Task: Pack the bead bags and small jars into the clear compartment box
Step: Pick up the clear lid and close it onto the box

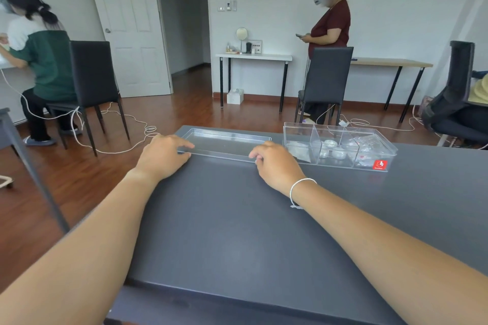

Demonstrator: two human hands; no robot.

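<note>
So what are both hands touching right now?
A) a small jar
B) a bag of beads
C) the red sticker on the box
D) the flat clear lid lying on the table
D: the left hand and right hand each rest on an end of the flat clear lid, which lies left of the compartment box on the dark table.

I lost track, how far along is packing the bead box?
Looks done: small jars and bead bags sit inside the compartment box. In hand: left hand and right hand grip the clear lid lying beside it. Left: close the box.
</note>
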